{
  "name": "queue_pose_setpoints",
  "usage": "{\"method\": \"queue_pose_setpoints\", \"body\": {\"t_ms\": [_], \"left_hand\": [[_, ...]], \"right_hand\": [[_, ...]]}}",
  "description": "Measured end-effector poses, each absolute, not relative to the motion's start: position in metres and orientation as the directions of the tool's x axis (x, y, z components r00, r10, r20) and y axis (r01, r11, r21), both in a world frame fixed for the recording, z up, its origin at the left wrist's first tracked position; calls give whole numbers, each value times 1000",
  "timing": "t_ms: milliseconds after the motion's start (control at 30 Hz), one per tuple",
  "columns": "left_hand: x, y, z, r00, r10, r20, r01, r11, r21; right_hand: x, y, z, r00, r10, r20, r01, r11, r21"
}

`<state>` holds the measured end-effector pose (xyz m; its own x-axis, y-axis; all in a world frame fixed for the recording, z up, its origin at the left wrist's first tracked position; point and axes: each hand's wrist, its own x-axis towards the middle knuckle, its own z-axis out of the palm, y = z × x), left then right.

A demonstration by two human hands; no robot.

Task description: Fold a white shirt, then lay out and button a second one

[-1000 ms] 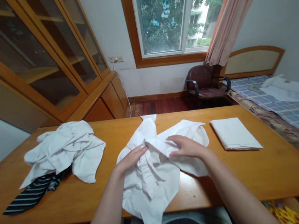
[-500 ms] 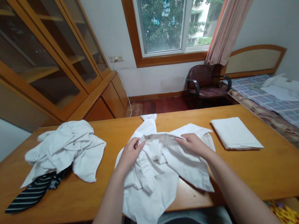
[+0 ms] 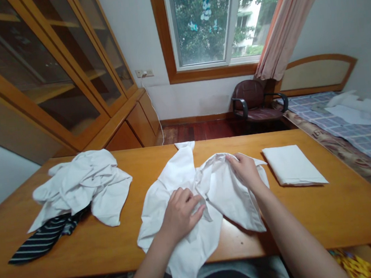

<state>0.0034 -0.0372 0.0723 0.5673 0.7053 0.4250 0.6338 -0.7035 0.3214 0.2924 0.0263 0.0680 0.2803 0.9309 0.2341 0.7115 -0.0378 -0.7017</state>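
A crumpled white shirt (image 3: 164,190) lies spread over the middle of the table, one part hanging past the front edge. My right hand (image 3: 245,170) pinches its upper edge on the right side and holds that part slightly raised. Over the shirt's middle is my left hand (image 3: 182,212), thumb and fingers apart and loosely bent. It is against the cloth or just above it; I cannot tell which. Part of the cloth beneath the left hand is hidden.
A white cloth heap (image 3: 87,180) with a black striped tie (image 3: 39,243) under it lies on the table (image 3: 94,254) at left. A folded white cloth (image 3: 292,165) is at right. Beyond are a glass-door cabinet (image 3: 63,81), a brown armchair (image 3: 252,101) and a bed (image 3: 353,126).
My left hand has let go of the shirt's upper edge and moved down and right over its middle. My right hand, still pinching the edge, has shifted slightly right and up.
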Motion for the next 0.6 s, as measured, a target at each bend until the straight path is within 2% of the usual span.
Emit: {"method": "queue_pose_setpoints", "body": {"t_ms": [100,200,267,333,467,533,600], "left_hand": [[4,-47,64,570,735,368,685,-672,281],[-6,-41,53,478,803,356,752,-583,307],[-16,-29,44,426,843,329,752,-532,390],[-25,-13,34,371,889,269,718,-458,524],[-35,16,18,164,981,99,610,-180,772],[-35,24,15,126,986,106,547,-158,822],[-36,26,15,135,976,173,537,-219,815]], "right_hand": [[299,33,59,303,931,206,703,-73,-707],[307,39,48,298,939,170,666,-77,-742],[313,42,39,272,953,133,648,-79,-758],[319,42,29,228,972,65,646,-101,-756],[327,39,15,162,986,-34,666,-135,-734],[330,37,13,151,987,-49,678,-140,-722],[331,36,13,159,986,-55,682,-150,-716]]}}
